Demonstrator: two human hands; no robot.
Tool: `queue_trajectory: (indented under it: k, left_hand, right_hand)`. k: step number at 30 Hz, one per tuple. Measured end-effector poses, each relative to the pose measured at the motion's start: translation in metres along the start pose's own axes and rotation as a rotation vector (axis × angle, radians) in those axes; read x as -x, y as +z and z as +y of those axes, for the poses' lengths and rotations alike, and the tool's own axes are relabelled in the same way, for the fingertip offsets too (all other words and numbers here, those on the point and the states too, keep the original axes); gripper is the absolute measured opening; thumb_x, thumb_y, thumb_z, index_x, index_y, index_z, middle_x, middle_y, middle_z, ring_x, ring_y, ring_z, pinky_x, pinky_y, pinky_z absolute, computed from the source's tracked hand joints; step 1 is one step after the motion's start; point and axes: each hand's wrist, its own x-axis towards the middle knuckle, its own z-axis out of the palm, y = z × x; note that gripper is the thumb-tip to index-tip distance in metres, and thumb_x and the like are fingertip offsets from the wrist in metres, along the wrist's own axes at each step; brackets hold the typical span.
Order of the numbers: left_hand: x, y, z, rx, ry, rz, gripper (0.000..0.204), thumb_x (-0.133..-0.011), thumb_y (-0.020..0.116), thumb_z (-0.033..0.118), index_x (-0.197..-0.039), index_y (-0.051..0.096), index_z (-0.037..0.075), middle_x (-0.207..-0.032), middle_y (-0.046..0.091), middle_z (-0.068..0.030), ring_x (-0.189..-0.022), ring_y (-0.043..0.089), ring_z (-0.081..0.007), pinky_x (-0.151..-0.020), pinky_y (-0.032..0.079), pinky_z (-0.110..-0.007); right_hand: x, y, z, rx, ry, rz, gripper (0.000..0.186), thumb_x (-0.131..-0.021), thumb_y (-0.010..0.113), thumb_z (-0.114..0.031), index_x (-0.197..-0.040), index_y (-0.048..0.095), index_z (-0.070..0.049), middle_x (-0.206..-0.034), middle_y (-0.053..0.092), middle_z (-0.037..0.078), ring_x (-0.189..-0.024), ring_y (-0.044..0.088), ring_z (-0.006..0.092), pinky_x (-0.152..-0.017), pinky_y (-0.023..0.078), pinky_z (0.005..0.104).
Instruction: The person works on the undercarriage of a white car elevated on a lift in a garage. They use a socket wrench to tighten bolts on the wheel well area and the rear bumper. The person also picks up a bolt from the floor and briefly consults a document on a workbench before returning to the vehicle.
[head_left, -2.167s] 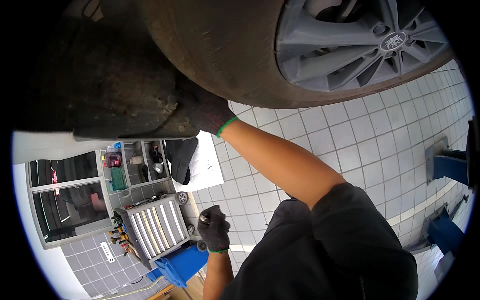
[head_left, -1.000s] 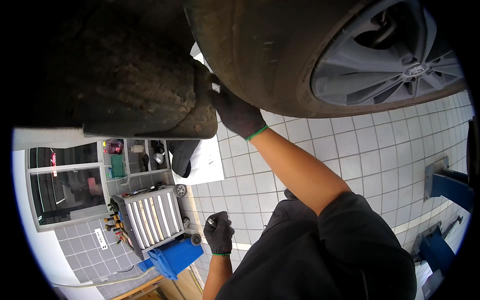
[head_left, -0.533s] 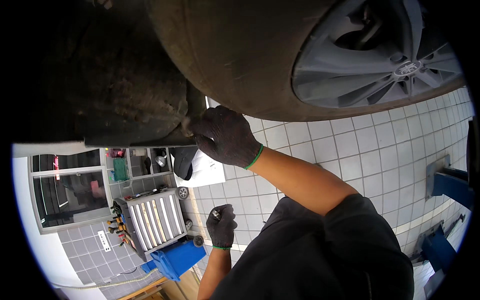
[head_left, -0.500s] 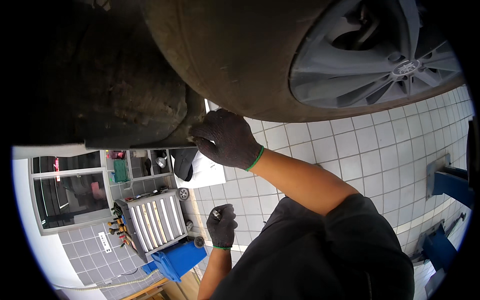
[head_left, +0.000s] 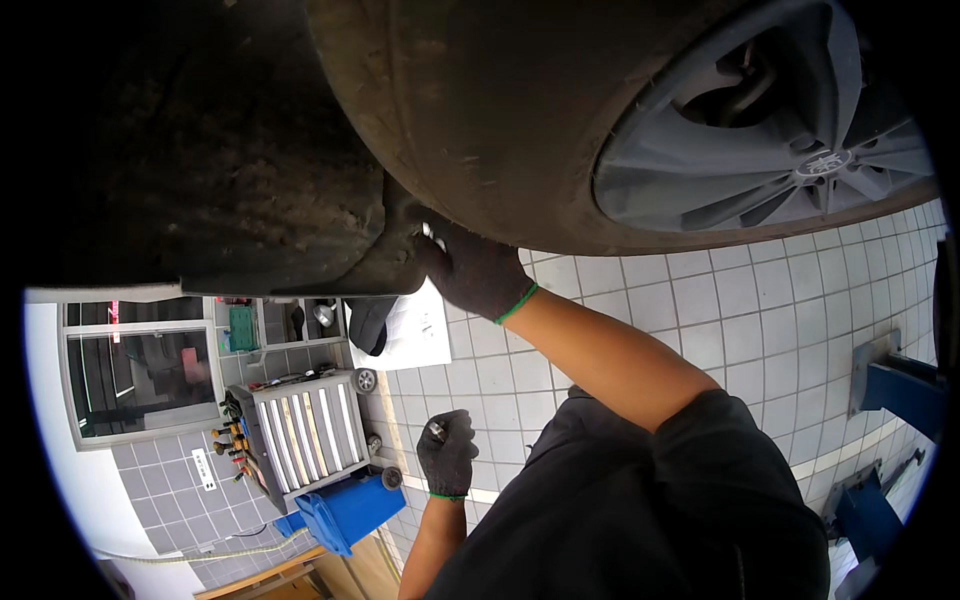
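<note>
My right hand [head_left: 480, 272], in a dark knit glove with a green cuff, reaches up to the lower edge of the black, dirt-covered wheel arch liner [head_left: 290, 200]. Thumb and fingers close at the liner's corner, right beside the tyre [head_left: 470, 130]; the fingertips are partly hidden in shadow. Lower down, my left hand [head_left: 450, 462], gloved the same way, is closed around a small shiny metal piece [head_left: 437, 431]. Only the end of that piece shows, so its exact kind cannot be told. The grey spoked wheel rim [head_left: 700, 160] fills the upper right.
A grey tool cart with drawers [head_left: 312, 432] stands at the left, a blue bin [head_left: 360, 508] beside it. White paper [head_left: 415, 330] and a black item [head_left: 370, 325] lie beyond my right hand. Blue lift arms [head_left: 900, 390] stick in from the right over the tiled floor [head_left: 660, 300].
My right hand has shifted slightly right and up along the liner's corner, closer in to the tyre. My left hand stays almost in place, still holding the metal piece. The view has moved a little.
</note>
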Motion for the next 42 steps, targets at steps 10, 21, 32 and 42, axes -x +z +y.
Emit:
queue_trajectory:
  k: [10,21,32,42]
  left_hand:
    - [0.005,0.001,-0.006,0.031,-0.002,0.022,0.016,-0.093,0.073,0.011,-0.105,0.072,0.0,-0.081,0.066,-0.0051,-0.063,0.058,-0.0103,-0.05,0.047,-0.024]
    - [0.014,-0.017,-0.018,0.051,-0.026,0.069,0.017,-0.093,0.073,0.013,-0.104,0.072,0.0,-0.079,0.065,-0.005,-0.059,0.056,-0.0104,-0.05,0.047,-0.025]
    - [0.01,-0.033,-0.029,0.062,0.009,0.104,0.016,-0.095,0.073,0.017,-0.102,0.069,0.003,-0.071,0.063,-0.0059,-0.047,0.055,-0.0127,-0.041,0.042,-0.027]
    - [-0.004,-0.066,-0.033,0.171,0.003,0.101,0.01,-0.095,0.075,0.014,-0.101,0.074,0.005,-0.079,0.068,-0.0028,-0.058,0.056,-0.0083,-0.05,0.044,-0.024]
  right_hand:
    - [-0.068,0.101,0.075,0.457,0.041,0.022,0.046,-0.109,0.044,-0.026,-0.149,0.054,-0.006,-0.144,0.061,0.021,-0.135,0.056,0.033,-0.114,0.041,0.0433]
    - [-0.067,0.08,0.067,0.075,0.232,-0.208,0.045,-0.11,0.039,-0.024,-0.149,0.054,-0.008,-0.136,0.063,0.024,-0.127,0.059,0.0372,-0.108,0.046,0.0457]
    - [-0.062,0.063,0.064,0.007,0.33,-0.283,0.046,-0.11,0.033,-0.022,-0.149,0.054,-0.009,-0.128,0.066,0.028,-0.119,0.062,0.0413,-0.101,0.05,0.0482]
    - [-0.058,0.081,0.075,0.201,0.09,-0.415,0.046,-0.109,0.046,-0.029,-0.145,0.051,-0.003,-0.118,0.069,0.014,-0.11,0.065,0.0282,-0.095,0.052,0.038]
